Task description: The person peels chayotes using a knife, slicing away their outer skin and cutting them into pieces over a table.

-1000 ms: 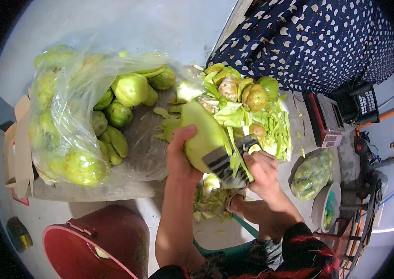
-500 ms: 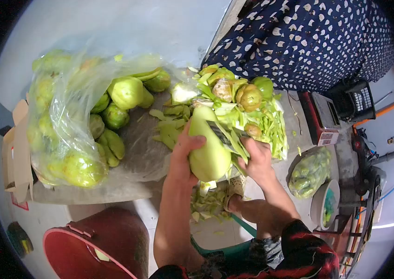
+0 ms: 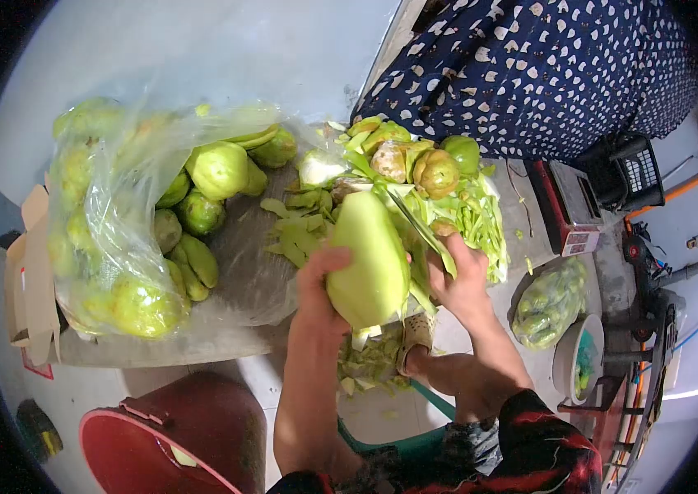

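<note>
My left hand (image 3: 323,288) is wrapped around a large, pale green peeled chayote (image 3: 366,262) from its left side. On the chayote's right, my right hand (image 3: 462,280) is closed on a knife (image 3: 420,224), its narrow blade pointing up and away, with green peel lying along it. The blade looks just apart from the chayote; its handle is mostly hidden by my fingers. Beyond both hands, a heap of green peelings (image 3: 481,222) covers the table, with several brownish chayotes (image 3: 436,173) on top.
A clear plastic bag (image 3: 110,222) of unpeeled chayotes lies on the table's left. Below stands a red bucket (image 3: 176,432). At right are a scale (image 3: 567,206), a black basket (image 3: 625,177), a filled bag (image 3: 551,305) and a white tub (image 3: 577,354). Peelings (image 3: 369,362) litter the floor.
The knife has come away from the chayote's side and now points more upward. My left hand has shifted slightly left and turned the chayote a little.
</note>
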Motion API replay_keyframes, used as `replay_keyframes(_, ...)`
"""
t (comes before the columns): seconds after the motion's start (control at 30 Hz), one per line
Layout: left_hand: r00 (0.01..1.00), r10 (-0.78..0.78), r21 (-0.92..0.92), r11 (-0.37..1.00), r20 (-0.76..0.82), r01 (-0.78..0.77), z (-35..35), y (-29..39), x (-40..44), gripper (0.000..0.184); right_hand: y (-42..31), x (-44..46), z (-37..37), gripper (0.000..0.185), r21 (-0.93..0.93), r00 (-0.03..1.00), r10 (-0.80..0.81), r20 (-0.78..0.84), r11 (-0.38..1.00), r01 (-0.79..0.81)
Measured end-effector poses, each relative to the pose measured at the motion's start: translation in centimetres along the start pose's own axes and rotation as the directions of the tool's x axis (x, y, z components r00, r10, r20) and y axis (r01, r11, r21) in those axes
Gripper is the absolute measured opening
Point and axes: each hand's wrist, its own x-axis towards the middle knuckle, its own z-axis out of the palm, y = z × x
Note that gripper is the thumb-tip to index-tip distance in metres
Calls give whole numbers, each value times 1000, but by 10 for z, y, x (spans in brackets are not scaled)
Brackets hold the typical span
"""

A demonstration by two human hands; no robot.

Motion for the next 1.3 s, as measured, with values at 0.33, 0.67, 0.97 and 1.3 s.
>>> replay_keyframes(0.33,980,172,-126,975,-97,-184,-3,-4,11,66,-29,-4,-6,26,-48,799,-598,-64,801,596)
replay_keyframes(0.67,976,195,-210,955,-97,-211,-2,-10,14,65,-29,-4,0,28,-48,762,-636,-123,771,635)
replay_keyframes(0.97,965,206,-316,916,-162,-248,3,0,11,64,0,-6,7,31,-58,919,-395,10,917,395)
replay_keyframes(1.3,960,172,-142,968,-222,-206,6,1,6,71,-4,-4,0,22,36,929,-370,17,929,369)
